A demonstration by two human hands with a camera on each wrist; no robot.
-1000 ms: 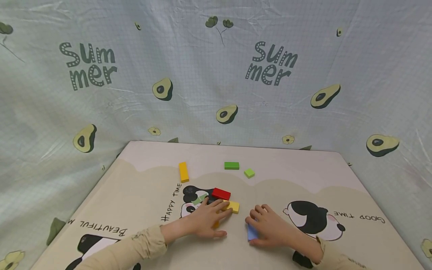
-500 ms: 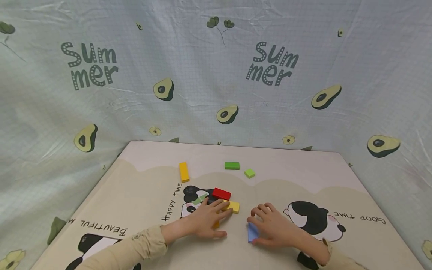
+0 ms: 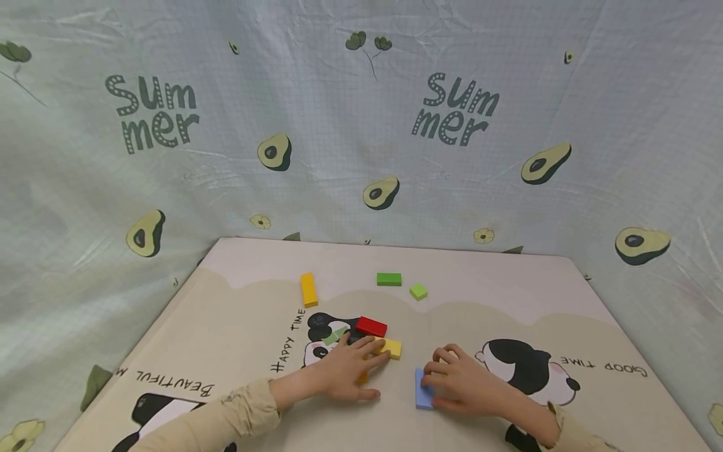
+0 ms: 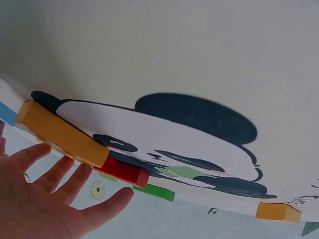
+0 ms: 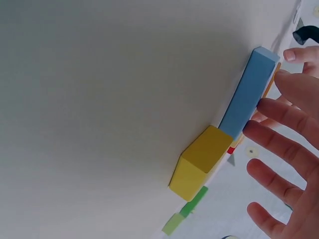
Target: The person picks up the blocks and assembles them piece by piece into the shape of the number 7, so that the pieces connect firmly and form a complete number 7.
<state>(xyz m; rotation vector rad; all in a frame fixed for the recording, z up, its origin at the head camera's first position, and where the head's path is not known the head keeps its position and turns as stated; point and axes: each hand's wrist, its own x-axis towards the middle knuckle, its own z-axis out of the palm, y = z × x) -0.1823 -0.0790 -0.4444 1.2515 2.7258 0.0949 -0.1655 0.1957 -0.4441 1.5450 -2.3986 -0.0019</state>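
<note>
This looks like a small screened-off space, home or studio unclear, with pale sheeting (image 3: pixel 322 94) printed with avocados (image 3: pixel 274 152), flowers (image 3: pixel 260 221) and 2 "summer" slogans (image 3: pixel 450 119) around 3 sides of a table (image 3: pixel 248 301) bearing cartoon pandas (image 3: pixel 514 358).

A narrow lane runs from near to far between the left hand (image 3: pixel 347 371) and the light blue rectangular block (image 3: pixel 422 397), squeezed by the pale yellow rectangular block (image 3: pixel 392 349) on its left; the small lime-green block (image 3: pixel 418 292) stands at its far end. The right hand (image 3: pixel 467 384) bars the blue block's right side. Wide room lies far right on the panda-printed tabletop (image 3: pixel 503 282).
</note>
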